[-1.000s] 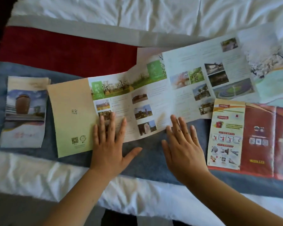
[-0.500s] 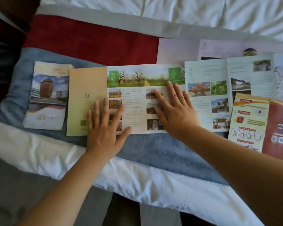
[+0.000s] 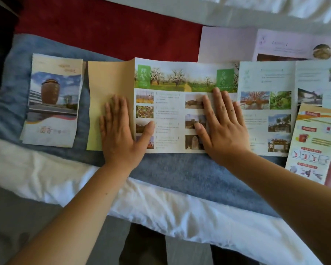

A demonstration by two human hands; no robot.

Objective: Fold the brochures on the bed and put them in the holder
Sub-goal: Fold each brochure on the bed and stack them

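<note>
Folded brochure (image 3: 52,100) lies far left on the blue runner (image 3: 180,175). Beside it we have the long brochure (image 3: 170,115) spread out. Left hand (image 3: 120,131) presses flat on its tan end panel, right hand (image 3: 222,127) flat on the photo panels. Fingers straight, gripping nothing. Risk: soft bedding may skew the crease, or the paper may slide. We cannot see its right end or any holder.

bare blue blanket (image 3: 180,171) along near edge, folded brochure (image 3: 52,100) crowding left, red brochure (image 3: 313,144) crowding right
</note>
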